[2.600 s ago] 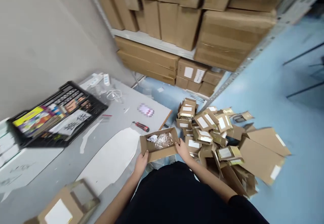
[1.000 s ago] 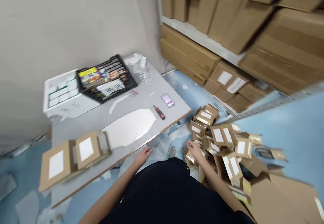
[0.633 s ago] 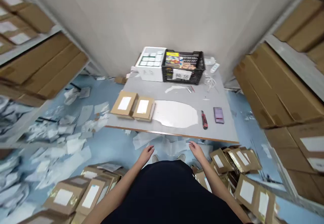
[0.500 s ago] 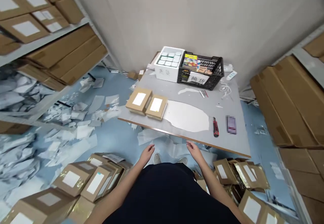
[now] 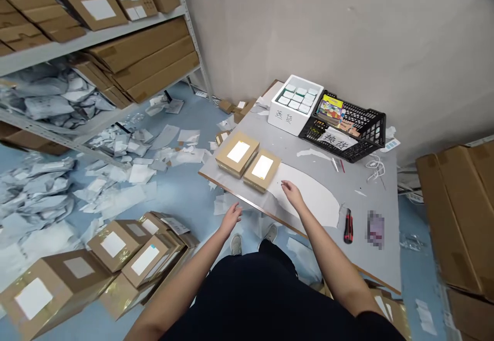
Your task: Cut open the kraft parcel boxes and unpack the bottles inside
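Two flat cardboard boxes with white labels lie side by side near the table's front left edge: a left box point(image 5: 230, 164) and a right box point(image 5: 258, 180). My right hand point(image 5: 292, 194) hovers over the white sheet point(image 5: 320, 202), just right of the right box and apart from it. Its fingers are stretched toward the box and hold nothing. My left hand point(image 5: 231, 218) is in front of the table edge, below the boxes, empty with fingers apart. A red and black utility knife point(image 5: 348, 227) lies to the right on the grey table point(image 5: 380, 192).
Behind the boxes stand a white foam box point(image 5: 287, 120) of small cartons and a black plastic crate point(image 5: 370, 148). Labelled parcels point(image 5: 127, 258) are stacked on the floor at left. A shelf point(image 5: 96, 37) holds cartons. Scattered paper point(image 5: 142, 174) covers the floor.
My view has turned left. My right hand has moved forward over the table, toward the right box. My left hand has risen nearer the table edge. The boxes stay on the table.
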A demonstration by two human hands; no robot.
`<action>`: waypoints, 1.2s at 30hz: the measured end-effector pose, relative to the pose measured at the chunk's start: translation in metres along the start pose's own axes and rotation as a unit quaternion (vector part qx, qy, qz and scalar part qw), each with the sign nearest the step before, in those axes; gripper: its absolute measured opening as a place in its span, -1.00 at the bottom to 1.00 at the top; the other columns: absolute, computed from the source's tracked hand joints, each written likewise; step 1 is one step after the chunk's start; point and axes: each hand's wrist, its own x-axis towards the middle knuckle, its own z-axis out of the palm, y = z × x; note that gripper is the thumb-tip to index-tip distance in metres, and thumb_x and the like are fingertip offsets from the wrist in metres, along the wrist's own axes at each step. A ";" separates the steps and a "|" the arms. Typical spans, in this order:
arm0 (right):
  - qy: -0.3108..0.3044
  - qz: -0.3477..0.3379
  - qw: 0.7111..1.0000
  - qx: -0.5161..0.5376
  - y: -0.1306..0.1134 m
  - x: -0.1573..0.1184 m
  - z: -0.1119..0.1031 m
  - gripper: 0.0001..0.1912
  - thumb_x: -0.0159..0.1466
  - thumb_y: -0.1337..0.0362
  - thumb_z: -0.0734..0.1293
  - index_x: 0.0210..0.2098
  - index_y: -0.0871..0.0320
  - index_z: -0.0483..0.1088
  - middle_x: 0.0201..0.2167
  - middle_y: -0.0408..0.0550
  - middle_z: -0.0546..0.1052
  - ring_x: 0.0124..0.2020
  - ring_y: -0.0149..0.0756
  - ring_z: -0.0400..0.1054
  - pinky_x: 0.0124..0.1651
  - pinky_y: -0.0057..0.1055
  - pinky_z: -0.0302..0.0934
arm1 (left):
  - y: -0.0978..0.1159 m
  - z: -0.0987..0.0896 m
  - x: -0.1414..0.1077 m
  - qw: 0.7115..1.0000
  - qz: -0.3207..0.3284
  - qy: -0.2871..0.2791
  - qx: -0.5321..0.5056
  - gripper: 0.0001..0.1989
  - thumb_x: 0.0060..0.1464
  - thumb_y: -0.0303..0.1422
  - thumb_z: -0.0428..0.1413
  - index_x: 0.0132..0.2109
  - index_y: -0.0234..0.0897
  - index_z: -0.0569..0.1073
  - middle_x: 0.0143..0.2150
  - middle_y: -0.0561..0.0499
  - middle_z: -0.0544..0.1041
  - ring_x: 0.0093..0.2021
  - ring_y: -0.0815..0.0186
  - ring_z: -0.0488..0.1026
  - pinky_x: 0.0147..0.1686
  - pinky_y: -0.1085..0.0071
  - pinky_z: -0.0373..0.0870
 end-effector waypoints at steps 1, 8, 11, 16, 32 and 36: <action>-0.004 -0.004 1.000 -0.008 -0.005 0.027 -0.002 -0.60 0.23 0.12 0.21 -0.04 0.15 0.47 0.00 0.07 0.53 0.03 -0.14 0.40 0.17 -0.17 0.20 | 0.006 0.008 0.006 1.000 -0.003 0.004 -0.017 -0.38 0.13 -0.13 0.10 0.28 -0.22 0.22 0.15 -0.20 0.39 0.05 0.16 0.45 -0.11 0.33 0.44; -0.073 0.005 0.995 -0.063 -0.013 0.167 0.007 -0.40 0.19 0.15 0.29 0.18 0.26 0.30 0.24 0.18 0.29 0.31 -0.05 0.08 0.33 -0.18 -0.06 | 0.050 0.078 0.050 0.993 -0.008 0.038 -0.115 -0.30 0.10 -0.15 0.14 0.32 -0.19 0.13 0.26 -0.20 0.29 0.22 0.08 0.31 0.01 0.24 0.41; -0.115 0.027 0.990 -0.080 0.001 0.180 0.013 -0.39 0.14 0.16 0.34 0.15 0.26 0.32 0.18 0.21 0.34 0.24 0.01 0.17 0.28 -0.15 0.01 | 0.067 0.105 0.065 0.990 0.012 0.041 -0.137 -0.38 0.12 -0.22 0.11 0.30 -0.08 0.15 0.31 -0.11 0.25 0.28 0.10 0.22 0.10 0.17 0.33; -0.113 0.050 0.988 -0.094 0.034 0.143 -0.007 -0.44 0.14 0.17 0.33 0.12 0.20 0.31 0.10 0.17 0.33 0.15 -0.04 0.23 0.22 -0.22 0.07 | 0.076 0.131 0.069 0.983 0.052 0.044 -0.171 -0.34 0.08 -0.36 0.08 0.32 -0.03 0.10 0.33 -0.01 0.24 0.27 0.15 0.23 0.14 0.16 0.29; 0.181 0.250 0.936 0.168 0.170 -0.090 -0.129 -0.41 0.08 -0.08 0.34 0.02 0.09 0.36 0.00 0.12 0.49 0.04 0.02 0.37 0.11 -0.08 0.26 | 0.056 0.227 0.080 0.985 0.053 -0.127 0.100 -0.33 0.02 -0.16 0.21 0.25 -0.21 0.27 0.33 -0.21 0.22 0.32 0.03 0.17 0.23 0.19 0.14; 0.146 0.226 0.937 0.223 0.158 -0.055 -0.148 -0.34 0.13 -0.11 0.30 0.15 0.04 0.31 0.13 0.03 0.44 0.16 -0.03 0.30 0.15 -0.11 0.24 | 0.069 0.246 0.088 0.987 0.030 -0.105 0.119 -0.43 0.07 -0.03 0.13 0.17 -0.20 0.37 0.26 -0.17 0.33 0.26 0.05 0.25 0.14 0.21 0.23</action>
